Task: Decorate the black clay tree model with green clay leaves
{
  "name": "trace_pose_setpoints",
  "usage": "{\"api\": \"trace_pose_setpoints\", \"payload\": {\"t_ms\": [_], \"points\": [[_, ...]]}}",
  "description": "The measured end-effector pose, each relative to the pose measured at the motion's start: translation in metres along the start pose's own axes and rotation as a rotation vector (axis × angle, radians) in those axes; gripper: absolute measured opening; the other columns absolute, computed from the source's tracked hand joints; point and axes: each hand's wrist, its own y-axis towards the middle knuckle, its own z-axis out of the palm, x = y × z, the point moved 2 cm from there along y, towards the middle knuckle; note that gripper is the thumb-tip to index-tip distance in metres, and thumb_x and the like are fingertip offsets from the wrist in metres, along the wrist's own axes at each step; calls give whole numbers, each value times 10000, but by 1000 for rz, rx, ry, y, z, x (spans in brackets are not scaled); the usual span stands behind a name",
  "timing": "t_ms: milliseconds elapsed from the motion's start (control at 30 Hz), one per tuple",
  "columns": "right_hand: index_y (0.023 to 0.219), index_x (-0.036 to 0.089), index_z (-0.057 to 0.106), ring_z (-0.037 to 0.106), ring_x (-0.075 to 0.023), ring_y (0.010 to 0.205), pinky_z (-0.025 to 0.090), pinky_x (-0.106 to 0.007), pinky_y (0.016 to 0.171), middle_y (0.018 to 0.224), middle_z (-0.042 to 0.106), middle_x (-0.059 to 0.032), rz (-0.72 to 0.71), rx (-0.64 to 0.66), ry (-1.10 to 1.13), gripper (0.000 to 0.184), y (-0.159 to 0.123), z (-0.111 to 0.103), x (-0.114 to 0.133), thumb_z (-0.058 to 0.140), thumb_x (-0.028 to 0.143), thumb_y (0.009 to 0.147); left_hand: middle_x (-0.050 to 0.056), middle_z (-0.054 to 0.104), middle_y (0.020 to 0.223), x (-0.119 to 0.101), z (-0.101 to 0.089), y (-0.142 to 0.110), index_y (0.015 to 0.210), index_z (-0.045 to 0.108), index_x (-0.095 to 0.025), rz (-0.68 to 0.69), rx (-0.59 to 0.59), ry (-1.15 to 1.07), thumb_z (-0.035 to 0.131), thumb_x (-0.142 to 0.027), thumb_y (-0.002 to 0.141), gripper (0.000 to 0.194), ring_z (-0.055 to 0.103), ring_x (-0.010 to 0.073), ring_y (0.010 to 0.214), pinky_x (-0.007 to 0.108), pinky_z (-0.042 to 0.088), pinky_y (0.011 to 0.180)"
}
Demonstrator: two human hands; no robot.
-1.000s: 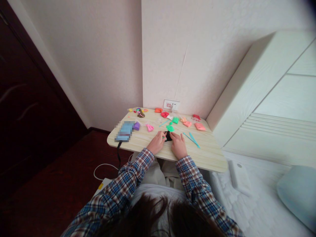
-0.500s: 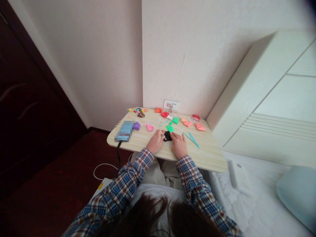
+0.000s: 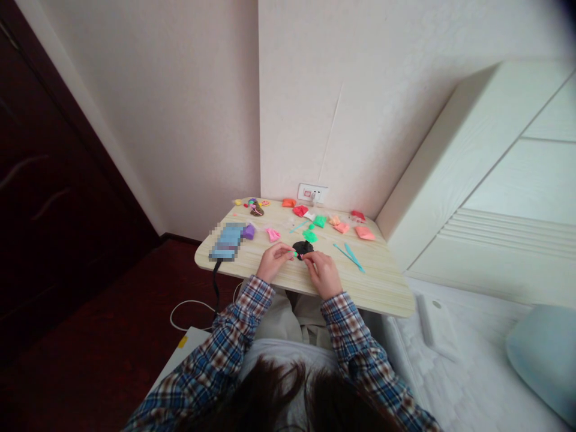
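My left hand (image 3: 274,261), its fingers pinched together, holds a small green piece (image 3: 294,254) that looks like modelling clay. Opposite it, my right hand (image 3: 324,273) is closed in a pinch at a tiny pink piece (image 3: 302,257), partly hidden by the fingertips. Just beyond the fingertips a flat, round black piece (image 3: 303,247) lies on the table. Touching its far edge is a flattened bright green clay shape (image 3: 309,236). Two light blue modelling tools (image 3: 354,258) lie to the right of my right hand.
Clay packets in red (image 3: 300,211), green (image 3: 319,221), pink (image 3: 272,234), purple (image 3: 249,231) and orange (image 3: 288,203) are spread over the wooden table (image 3: 382,282). A blurred-out phone-like device (image 3: 228,242) with a black cable sits at left. A brown clay figure (image 3: 257,209) stands far left.
Both hands have drawn back slightly toward me, off the black piece, which now shows more fully. The green piece has come along in my left hand, and the pink bit is at my right fingertips.
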Motion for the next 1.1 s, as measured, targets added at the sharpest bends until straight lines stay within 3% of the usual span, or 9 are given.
{"api": "trace_pose_setpoints", "payload": {"t_ms": [133, 467, 700, 967, 1100], "points": [[892, 193, 579, 575, -166, 777, 392, -297, 787, 768, 624, -21, -39, 32, 0, 165, 1, 2, 6, 462, 309, 897, 63, 689, 866, -6, 5, -2, 783, 641, -136, 1, 53, -26, 704, -357, 681, 251, 653, 181, 816, 326, 530, 771], [775, 194, 572, 545, -154, 725, 347, -280, 772, 723, 602, -16, -114, 80, -50, 238, 2, 3, 8, 426, 312, 920, 20, 667, 679, -11, 11, -5, 721, 641, -139, -18, 144, -38, 697, -339, 690, 210, 637, 153, 644, 311, 543, 691], [723, 192, 567, 537, -142, 680, 337, -274, 733, 665, 583, 1, -81, 58, -40, 253, 2, 1, 6, 426, 288, 911, 69, 708, 883, -6, 10, -4, 810, 672, -140, -28, 156, -52, 697, -334, 692, 228, 662, 199, 843, 355, 533, 820], [889, 194, 588, 583, -154, 747, 368, -286, 792, 759, 645, -9, -70, 79, 14, 202, 0, 4, 2, 449, 340, 906, 47, 689, 809, -2, 8, -2, 762, 637, -137, -41, 157, -54, 697, -317, 688, 203, 652, 179, 780, 353, 523, 801], [864, 190, 583, 577, -160, 748, 370, -294, 814, 743, 635, -9, -84, 92, 20, 177, 0, 5, 4, 469, 322, 895, 30, 670, 759, -1, 9, -3, 755, 627, -139, -44, 158, -60, 702, -310, 681, 200, 640, 167, 731, 334, 519, 762]]}}
